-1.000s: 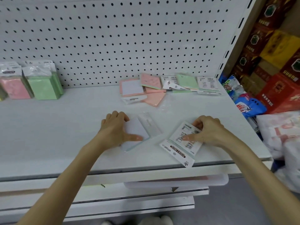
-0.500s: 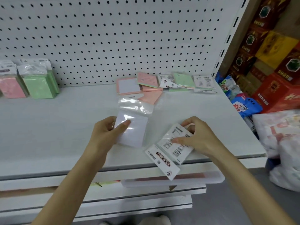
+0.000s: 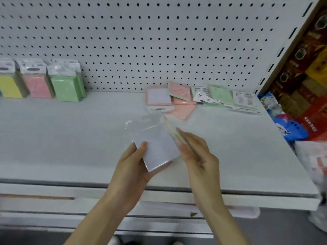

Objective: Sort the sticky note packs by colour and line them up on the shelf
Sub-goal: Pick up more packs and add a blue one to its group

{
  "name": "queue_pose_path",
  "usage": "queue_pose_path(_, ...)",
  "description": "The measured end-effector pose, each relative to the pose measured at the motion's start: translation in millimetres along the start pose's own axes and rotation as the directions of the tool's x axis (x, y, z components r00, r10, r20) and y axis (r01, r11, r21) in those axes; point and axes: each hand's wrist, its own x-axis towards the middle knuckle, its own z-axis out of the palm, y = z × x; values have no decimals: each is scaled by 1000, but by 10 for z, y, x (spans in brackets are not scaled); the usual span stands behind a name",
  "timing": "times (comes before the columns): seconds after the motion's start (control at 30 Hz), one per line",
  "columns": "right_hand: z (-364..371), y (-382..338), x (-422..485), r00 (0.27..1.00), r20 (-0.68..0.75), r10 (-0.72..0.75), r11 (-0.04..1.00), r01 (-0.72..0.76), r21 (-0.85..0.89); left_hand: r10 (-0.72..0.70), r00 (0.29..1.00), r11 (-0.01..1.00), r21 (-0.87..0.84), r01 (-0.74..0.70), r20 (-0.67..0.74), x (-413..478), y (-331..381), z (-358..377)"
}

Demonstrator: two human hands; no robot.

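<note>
white pack (image 3: 155, 149) gripped by left hand (image 3: 131, 168), second pack (image 3: 174, 133) pinched by right hand (image 3: 198, 156).

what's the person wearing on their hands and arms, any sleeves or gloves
Nothing is worn that shows. The left hand and right hand have no gloves, rings, watch or bracelet, and no sleeve shows up to the frame's lower edge.

A broad stretch of shelf (image 3: 74, 138) lies open between the upright yellow packs (image 3: 10, 86), pink packs (image 3: 38, 85) and green packs (image 3: 66, 87) at back left and the loose heap (image 3: 187, 99) at back right. The pegboard (image 3: 141, 41) closes the back, and stacked boxes (image 3: 309, 76) close the right end. Over the front middle, the left hand (image 3: 131, 167) grips a white pack (image 3: 157, 149) and the right hand (image 3: 196, 156) a second pack (image 3: 172, 129).
</note>
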Motion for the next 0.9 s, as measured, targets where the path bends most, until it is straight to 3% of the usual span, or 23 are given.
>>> queue_pose_path(0.2, 470, 247, -25, 990, 125, -61, 993, 73, -95, -25, 999, 995, -98, 28, 37, 4, 267, -285)
queue_pose_path(0.43, 1319, 316, 3, 987, 105, -118, 989, 126, -73, 36, 999, 999, 16, -36, 4, 17, 789, -1017)
queue_pose_path(0.6, 2054, 371, 29, 977, 21, -212, 937, 209, -279, 101, 995, 994, 33, -100, -24, 73, 1192, -1746)
queue_pose_path(0.67, 2379, 415, 60, 986, -108, -128, 961, 96, -259, 128, 991, 991, 40, -127, -36, 105, 1345, -2047)
queue_pose_path(0.73, 2698, 468, 109, 985, -150, 83, 982, -107, -158, 161, 986, 985, 77, -157, -44, 128, 1499, -2354)
queue_pose_path(0.8, 3000, 534, 153, 963, -10, 269, 957, -268, -109, 198, 977, 974, 129, -187, -80, 129, 1657, -2674)
queue_pose_path(0.9, 3445, 597, 185, 920, 187, 344, 938, -330, -107, 248, 960, 952, 219, -215, -133, 138, 1899, -3138)
